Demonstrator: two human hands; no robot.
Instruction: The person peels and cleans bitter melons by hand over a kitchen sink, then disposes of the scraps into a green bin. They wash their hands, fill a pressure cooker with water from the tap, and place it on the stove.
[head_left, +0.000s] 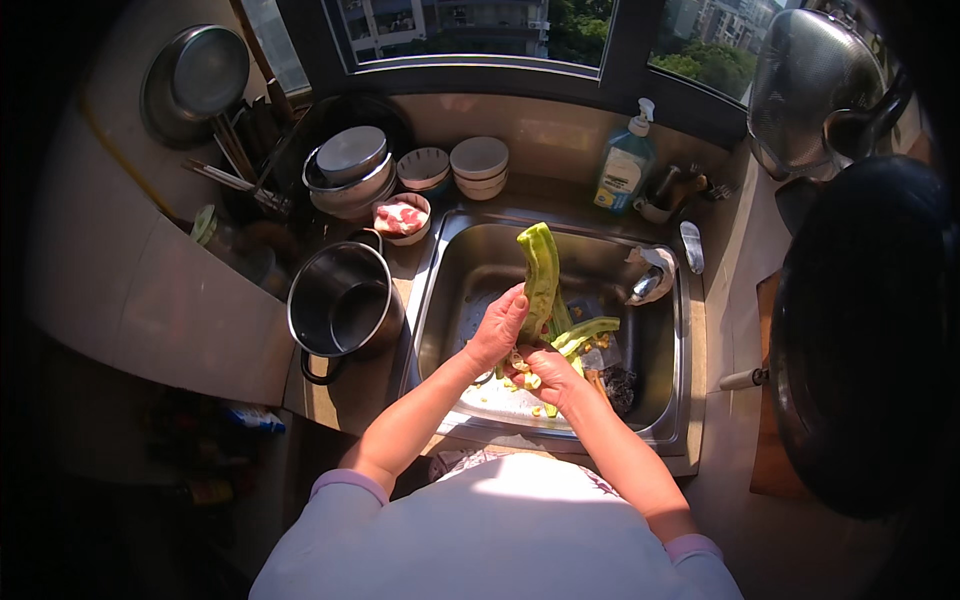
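My left hand (496, 324) grips a long green halved gourd (541, 274), probably bitter gourd, held upright above the stainless-steel sink (480, 255). At its lower end my right hand (551, 373) has its fingers bent around pale, yellowish pith (523, 365). Part of the right fingers is hidden behind the pith and gourd. Another gourd strip (589, 332) lies in the sink to the right of the hands. Yellow seed bits (598, 342) are scattered around it and over the sunlit sink floor.
A black pot (345, 300) stands left of the sink, below a bowl of raw meat (403, 217). Stacked bowls (480, 166) and a pump bottle (624, 166) line the back. The cloth-wrapped faucet (651, 277) juts in from the right. A dark scrubber (619, 390) lies in the sink.
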